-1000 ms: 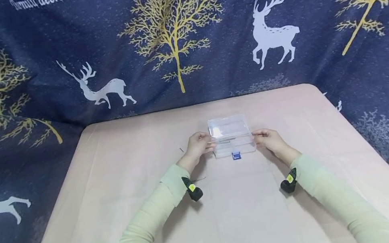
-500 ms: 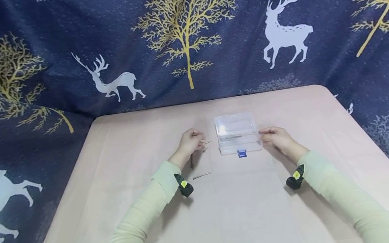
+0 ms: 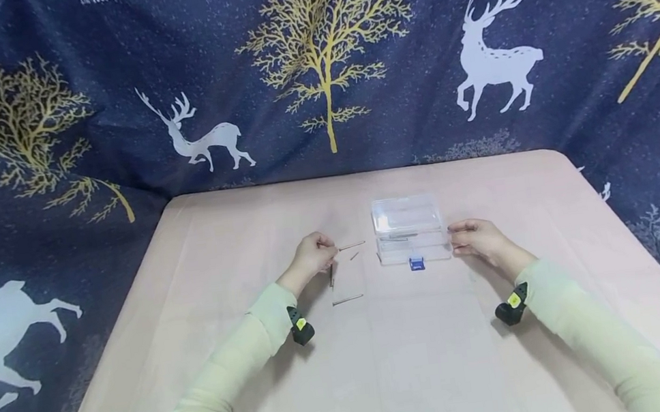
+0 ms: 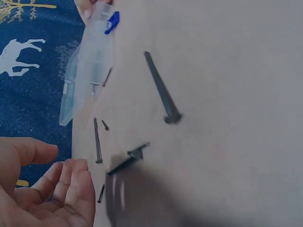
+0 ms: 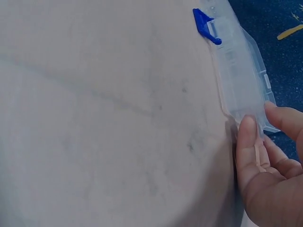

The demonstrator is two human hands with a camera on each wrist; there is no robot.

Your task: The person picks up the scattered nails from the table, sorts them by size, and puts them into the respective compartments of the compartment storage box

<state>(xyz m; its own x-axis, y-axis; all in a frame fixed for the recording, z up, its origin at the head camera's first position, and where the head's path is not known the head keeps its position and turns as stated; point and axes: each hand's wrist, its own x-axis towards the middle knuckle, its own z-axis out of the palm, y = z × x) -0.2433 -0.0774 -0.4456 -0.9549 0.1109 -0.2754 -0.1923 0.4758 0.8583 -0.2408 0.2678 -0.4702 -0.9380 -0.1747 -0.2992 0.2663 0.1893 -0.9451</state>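
My left hand point(image 3: 313, 254) is low over the table, left of the box, thumb and fingers apart with nothing between them in the left wrist view. Beside it lie a long nail point(image 3: 352, 246), a short nail point(image 3: 354, 256) and a bigger nail point(image 3: 347, 298). Two nails point(image 4: 128, 158) cross each other near the fingertips. The clear plastic box point(image 3: 415, 252) stands with its lid point(image 3: 405, 213) raised and its blue latch point(image 3: 417, 264) facing me. Some nails point(image 3: 394, 238) show inside it. Fingers of my right hand point(image 3: 475, 240) touch the box's right end.
One small nail point(image 4: 101, 194) lies past the left fingertips, and another nail point(image 4: 107, 77) is close to the box's left end. A pale pink cloth point(image 3: 423, 359) covers the table. Behind hangs a dark blue curtain point(image 3: 267, 97) with deer and trees.
My left hand has drawn back leftward from the box's left end, bringing the nails between into view. My right hand stays at the right end. The head view has shifted slightly.
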